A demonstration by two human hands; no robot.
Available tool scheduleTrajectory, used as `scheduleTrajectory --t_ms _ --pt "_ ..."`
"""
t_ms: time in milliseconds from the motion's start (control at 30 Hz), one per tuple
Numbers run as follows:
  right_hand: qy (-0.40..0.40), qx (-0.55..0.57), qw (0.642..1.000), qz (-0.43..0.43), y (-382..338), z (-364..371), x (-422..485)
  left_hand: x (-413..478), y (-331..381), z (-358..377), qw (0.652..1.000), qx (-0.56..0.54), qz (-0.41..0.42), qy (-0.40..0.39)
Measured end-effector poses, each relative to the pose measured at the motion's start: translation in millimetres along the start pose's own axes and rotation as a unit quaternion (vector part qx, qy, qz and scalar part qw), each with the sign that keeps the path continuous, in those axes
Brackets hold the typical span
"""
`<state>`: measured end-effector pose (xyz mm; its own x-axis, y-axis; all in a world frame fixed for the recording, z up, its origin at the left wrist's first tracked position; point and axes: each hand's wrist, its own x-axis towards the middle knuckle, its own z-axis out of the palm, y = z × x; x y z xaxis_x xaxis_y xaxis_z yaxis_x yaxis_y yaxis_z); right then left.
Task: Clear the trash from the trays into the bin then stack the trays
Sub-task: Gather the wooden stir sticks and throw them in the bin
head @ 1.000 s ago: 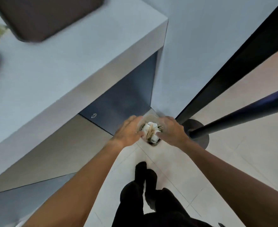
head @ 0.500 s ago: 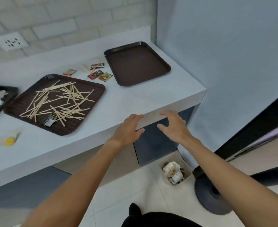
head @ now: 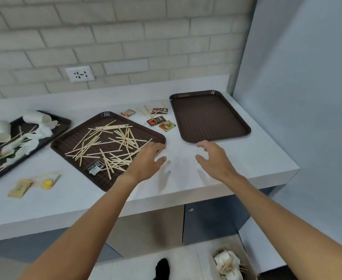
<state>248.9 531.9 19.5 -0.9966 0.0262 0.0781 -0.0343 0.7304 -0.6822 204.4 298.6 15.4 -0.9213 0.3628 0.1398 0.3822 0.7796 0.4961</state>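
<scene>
Three brown trays lie on the white counter. The right tray (head: 210,116) is bare. The middle tray (head: 69,141) holds several wooden stir sticks (head: 109,144) and a black sachet (head: 95,168). The left tray (head: 62,123) holds crumpled white paper cups (head: 0,131), napkins and sticks. My left hand (head: 145,161) hovers open at the middle tray's near right corner. My right hand (head: 214,156) hovers open over the bare counter, just in front of the right tray. The bin (head: 248,261) stands on the floor at lower right with cups and sticks inside.
Loose sachets (head: 160,120) and sticks lie on the counter between the middle and right trays. Yellow and tan packets (head: 32,183) lie near the front left. A brick wall with a socket (head: 80,73) is behind, a grey wall (head: 299,98) on the right.
My hands have risen from the bin on the floor to above the counter with nothing in them. The view has swung up from the floor to the trays.
</scene>
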Motion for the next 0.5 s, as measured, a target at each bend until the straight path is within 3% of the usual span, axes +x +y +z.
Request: scheduleTrajectory --t_ms 200,500 --pt "-0.001 -0.018 1.000 -0.006 -21 16 87 75 -48 -19 1.000 0.009 -0.011 0.019" --pt "-0.072 -0.097 0.993 -0.010 -28 47 210 193 -108 -22 0.998 -0.021 -0.053 0.027"
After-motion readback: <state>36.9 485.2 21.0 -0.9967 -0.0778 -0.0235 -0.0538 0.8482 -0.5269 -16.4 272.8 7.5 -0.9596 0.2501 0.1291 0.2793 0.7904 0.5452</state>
